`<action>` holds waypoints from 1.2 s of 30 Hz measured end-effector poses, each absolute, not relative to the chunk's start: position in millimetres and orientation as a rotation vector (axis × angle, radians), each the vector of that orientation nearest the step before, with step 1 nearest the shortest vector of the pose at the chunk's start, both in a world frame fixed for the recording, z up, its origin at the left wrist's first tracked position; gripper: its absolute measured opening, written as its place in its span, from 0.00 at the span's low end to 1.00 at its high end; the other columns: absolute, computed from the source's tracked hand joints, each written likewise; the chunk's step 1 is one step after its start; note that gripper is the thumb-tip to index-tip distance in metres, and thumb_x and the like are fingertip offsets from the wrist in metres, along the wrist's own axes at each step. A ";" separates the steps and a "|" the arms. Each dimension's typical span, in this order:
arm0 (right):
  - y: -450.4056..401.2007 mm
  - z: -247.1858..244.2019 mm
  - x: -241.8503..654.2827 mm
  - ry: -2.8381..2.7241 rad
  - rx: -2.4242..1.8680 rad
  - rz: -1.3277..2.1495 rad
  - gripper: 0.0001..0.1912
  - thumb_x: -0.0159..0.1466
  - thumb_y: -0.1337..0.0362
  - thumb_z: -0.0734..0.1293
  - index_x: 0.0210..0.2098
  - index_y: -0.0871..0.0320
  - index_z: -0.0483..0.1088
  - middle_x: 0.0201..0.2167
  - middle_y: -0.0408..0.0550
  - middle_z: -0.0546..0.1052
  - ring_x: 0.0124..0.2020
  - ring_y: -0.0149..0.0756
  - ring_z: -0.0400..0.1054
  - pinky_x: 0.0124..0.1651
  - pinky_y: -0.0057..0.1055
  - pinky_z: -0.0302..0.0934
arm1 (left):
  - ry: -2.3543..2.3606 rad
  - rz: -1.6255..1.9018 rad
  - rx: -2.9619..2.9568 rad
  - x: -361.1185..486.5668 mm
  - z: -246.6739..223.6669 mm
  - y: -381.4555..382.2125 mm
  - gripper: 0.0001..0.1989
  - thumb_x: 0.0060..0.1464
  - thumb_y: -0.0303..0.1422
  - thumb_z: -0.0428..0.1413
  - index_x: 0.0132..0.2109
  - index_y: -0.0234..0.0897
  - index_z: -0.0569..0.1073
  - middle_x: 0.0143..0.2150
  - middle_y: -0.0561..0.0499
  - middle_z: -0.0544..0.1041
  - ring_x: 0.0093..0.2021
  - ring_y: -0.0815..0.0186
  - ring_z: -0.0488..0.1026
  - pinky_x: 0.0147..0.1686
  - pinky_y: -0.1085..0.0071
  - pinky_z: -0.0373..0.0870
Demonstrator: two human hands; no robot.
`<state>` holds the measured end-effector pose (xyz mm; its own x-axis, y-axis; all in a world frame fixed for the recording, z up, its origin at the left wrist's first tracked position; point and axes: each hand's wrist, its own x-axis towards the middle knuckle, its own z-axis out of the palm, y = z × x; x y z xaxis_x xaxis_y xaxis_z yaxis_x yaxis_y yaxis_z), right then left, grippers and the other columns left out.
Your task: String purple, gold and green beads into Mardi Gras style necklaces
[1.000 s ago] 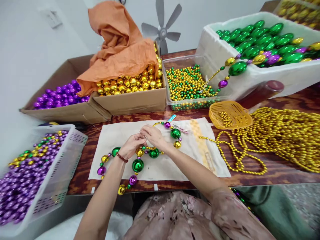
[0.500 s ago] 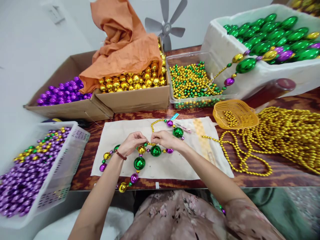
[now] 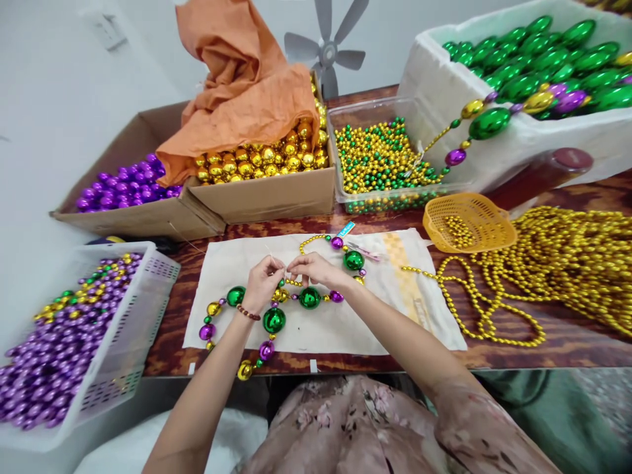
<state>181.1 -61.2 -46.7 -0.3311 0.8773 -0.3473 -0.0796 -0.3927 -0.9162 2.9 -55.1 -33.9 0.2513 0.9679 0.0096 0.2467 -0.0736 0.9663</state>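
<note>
Nearest, a floral top (image 3: 365, 421) fills the bottom of the view, with the desk (image 3: 375, 363) edge just beyond it. A beaded strand (image 3: 274, 320) of green, purple and gold lies on a pale cloth (image 3: 336, 336) spread over the desk; one stretch runs down to a gold ball by the front edge, another curves out past the left forearm, and more lies beneath and beyond the right hand (image 3: 313, 268). The left hand (image 3: 263, 280), with a beaded bracelet (image 3: 248, 313) at its wrist, has its grip pinched on a thin pale thread (image 3: 268, 251) that sticks up above the fingertips. The right grip meets it with bent fingers just beside; whether it holds anything, I cannot tell. To the left stands a white perforated basket (image 3: 118, 368) of mostly purple beads; to the right, a heap of gold bead strings (image 3: 567, 263) with a small yellow basket (image 3: 486, 217) just beyond. Behind the cloth come cardboard boxes (image 3: 266, 194) of purple and gold balls, partly covered by orange fabric (image 3: 237, 112), then a clear bin (image 3: 385, 196) of small gold and green beads, beside a white box (image 3: 548, 141) full of green ovals. Farthest, grey fan blades (image 3: 301, 47) show against the wall
</note>
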 end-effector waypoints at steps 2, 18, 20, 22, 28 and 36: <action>-60.1 -47.3 180.4 -1.093 -1.212 1.792 0.03 0.55 0.67 0.70 0.28 0.60 0.78 0.22 0.41 0.78 0.13 0.21 0.63 0.15 0.19 0.43 | 1.188 0.982 1.552 4.7 -37.8 -58.6 0.05 0.48 0.33 0.61 0.30 0.37 0.72 0.31 0.52 0.76 0.29 0.69 0.70 0.32 0.72 0.67; -64.7 -48.9 203.4 -1.231 -1.376 1.441 0.04 0.51 0.70 0.66 0.21 0.58 0.68 0.19 0.39 0.67 0.25 0.30 0.61 0.27 0.24 0.53 | 1.194 1.220 1.324 6.6 -40.4 -62.6 0.11 0.46 0.36 0.65 0.30 0.36 0.71 0.33 0.51 0.77 0.28 0.71 0.69 0.30 0.72 0.67; -71.6 -46.2 214.1 -1.206 -1.318 1.411 0.03 0.54 0.67 0.65 0.24 0.57 0.68 0.25 0.42 0.72 0.31 0.33 0.67 0.32 0.26 0.58 | 1.174 1.203 1.244 6.0 -39.9 -63.0 0.13 0.44 0.37 0.67 0.30 0.36 0.71 0.33 0.52 0.76 0.27 0.72 0.70 0.30 0.72 0.68; -80.0 -43.0 215.8 -1.078 -1.095 1.442 0.03 0.56 0.64 0.66 0.27 0.56 0.67 0.35 0.45 0.76 0.41 0.37 0.71 0.40 0.30 0.63 | 1.148 1.148 1.155 6.4 -40.1 -64.4 0.15 0.43 0.38 0.68 0.31 0.35 0.72 0.34 0.52 0.77 0.27 0.72 0.72 0.29 0.73 0.69; -96.1 -53.0 191.4 -0.710 -0.626 1.665 0.07 0.59 0.61 0.67 0.31 0.54 0.63 0.26 0.43 0.73 0.36 0.39 0.73 0.42 0.35 0.64 | 1.001 1.143 0.843 4.7 -39.8 -67.4 0.21 0.39 0.40 0.72 0.32 0.38 0.68 0.29 0.55 0.79 0.32 0.67 0.78 0.40 0.68 0.74; -91.8 -69.0 195.0 -0.979 -0.885 1.513 0.06 0.59 0.61 0.64 0.31 0.55 0.61 0.20 0.36 0.65 0.24 0.30 0.62 0.33 0.30 0.57 | 0.882 0.940 1.058 1.6 -28.3 -52.2 0.17 0.45 0.37 0.69 0.31 0.38 0.67 0.21 0.59 0.75 0.25 0.71 0.75 0.59 0.53 0.67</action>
